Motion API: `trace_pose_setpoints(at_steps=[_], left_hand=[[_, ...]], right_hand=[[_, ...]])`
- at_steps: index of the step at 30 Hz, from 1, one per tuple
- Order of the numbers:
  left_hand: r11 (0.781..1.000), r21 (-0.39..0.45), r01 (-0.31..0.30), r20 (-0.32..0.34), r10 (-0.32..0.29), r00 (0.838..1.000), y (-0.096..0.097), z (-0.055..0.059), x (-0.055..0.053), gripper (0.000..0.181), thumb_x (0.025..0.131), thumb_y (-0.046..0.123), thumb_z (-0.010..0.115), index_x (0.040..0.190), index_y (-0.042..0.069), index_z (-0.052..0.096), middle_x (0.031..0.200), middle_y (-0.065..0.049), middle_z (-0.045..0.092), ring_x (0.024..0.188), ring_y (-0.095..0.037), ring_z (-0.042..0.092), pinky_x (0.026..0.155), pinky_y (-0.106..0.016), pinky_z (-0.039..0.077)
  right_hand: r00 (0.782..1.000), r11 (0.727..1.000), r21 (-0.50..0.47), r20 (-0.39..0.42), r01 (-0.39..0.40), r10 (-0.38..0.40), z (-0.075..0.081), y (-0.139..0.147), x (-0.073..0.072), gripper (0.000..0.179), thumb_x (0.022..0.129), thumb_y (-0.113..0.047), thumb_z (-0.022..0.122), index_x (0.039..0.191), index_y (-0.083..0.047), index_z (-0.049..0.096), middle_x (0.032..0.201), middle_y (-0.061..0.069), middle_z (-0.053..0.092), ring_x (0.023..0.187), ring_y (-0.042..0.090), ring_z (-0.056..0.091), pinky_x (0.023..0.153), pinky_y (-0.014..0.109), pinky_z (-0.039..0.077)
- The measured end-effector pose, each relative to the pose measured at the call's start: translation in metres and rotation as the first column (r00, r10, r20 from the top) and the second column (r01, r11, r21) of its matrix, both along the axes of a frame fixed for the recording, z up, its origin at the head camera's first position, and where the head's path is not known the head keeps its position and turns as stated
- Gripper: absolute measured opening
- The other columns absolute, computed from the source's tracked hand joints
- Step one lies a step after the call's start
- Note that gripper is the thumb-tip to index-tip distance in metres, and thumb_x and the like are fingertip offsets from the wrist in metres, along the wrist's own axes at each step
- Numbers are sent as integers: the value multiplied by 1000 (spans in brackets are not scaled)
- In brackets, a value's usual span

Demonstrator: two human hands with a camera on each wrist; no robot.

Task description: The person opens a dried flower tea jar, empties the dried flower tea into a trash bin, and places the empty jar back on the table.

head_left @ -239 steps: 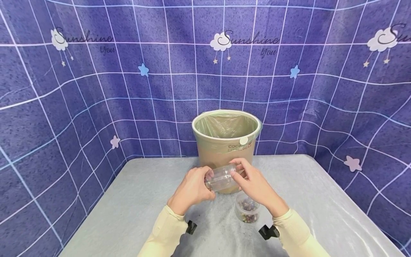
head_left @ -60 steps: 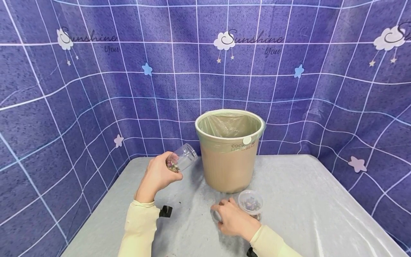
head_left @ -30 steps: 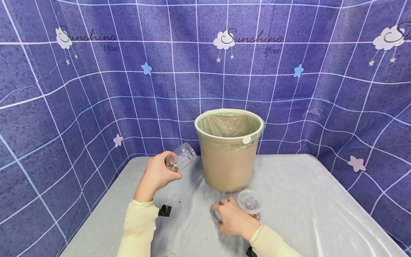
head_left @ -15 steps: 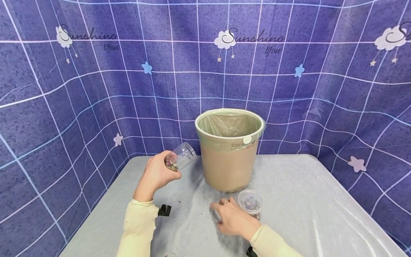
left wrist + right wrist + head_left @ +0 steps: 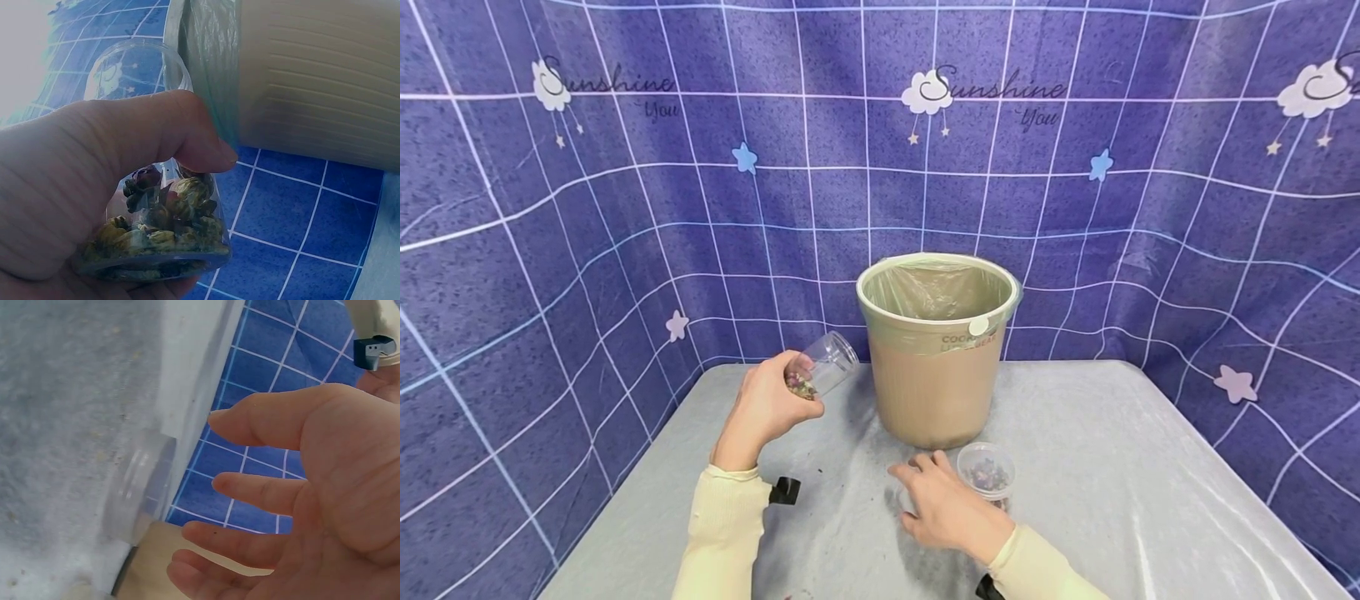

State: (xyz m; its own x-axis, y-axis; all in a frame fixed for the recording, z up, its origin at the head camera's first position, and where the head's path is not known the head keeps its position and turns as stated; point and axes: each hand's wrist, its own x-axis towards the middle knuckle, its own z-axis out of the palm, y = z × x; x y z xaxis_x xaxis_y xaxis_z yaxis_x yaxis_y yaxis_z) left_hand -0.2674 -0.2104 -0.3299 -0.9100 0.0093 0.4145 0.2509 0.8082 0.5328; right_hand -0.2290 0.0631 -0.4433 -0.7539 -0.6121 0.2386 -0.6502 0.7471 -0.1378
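Observation:
My left hand grips a clear plastic jar by its lower part, tilted with its uncovered mouth towards the bin's side. Dried flower tea, yellowish and purple, lies in the jar's bottom in the left wrist view. My right hand hovers low over the table, fingers spread and slightly bent, holding nothing. Just beyond its fingertips, a clear round lid lies on the table in the right wrist view. A second clear round tub with dried flowers stands beside the right hand, which partly hides it.
A beige bin with a green-tinted liner stands at the back of the grey cloth-covered table. A purple grid-patterned curtain surrounds the table. A few dark crumbs lie on the cloth.
Eight seconds ago both hands were on the jar before the bin. Since then the left hand has carried it left, while the right went down to the table and has just let go of the lid.

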Motion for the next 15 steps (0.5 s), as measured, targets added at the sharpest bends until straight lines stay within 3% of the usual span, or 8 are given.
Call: trace_pose_setpoints(at_steps=[11, 15], left_hand=[[1000, 8, -1, 0, 1, 1000, 0, -1, 0, 45, 65, 22, 82, 108, 21, 69, 91, 2, 70, 82, -19, 62, 72, -36, 49], [1000, 9, -2, -5, 2, 1000, 0, -1, 0, 46, 64, 22, 83, 108, 21, 69, 91, 2, 70, 82, -19, 62, 72, -36, 49]], right_hand=[[999, 996, -85, -15, -34, 33, 18, 1, 8, 49, 90, -24, 74, 138, -16, 63, 130, 7, 63, 115, 28, 54, 96, 42, 47], [998, 991, -123, -55, -48, 41, 23, 1, 13, 49, 90, -24, 75, 136, -15, 64, 129, 6, 64, 114, 27, 55, 95, 42, 50]])
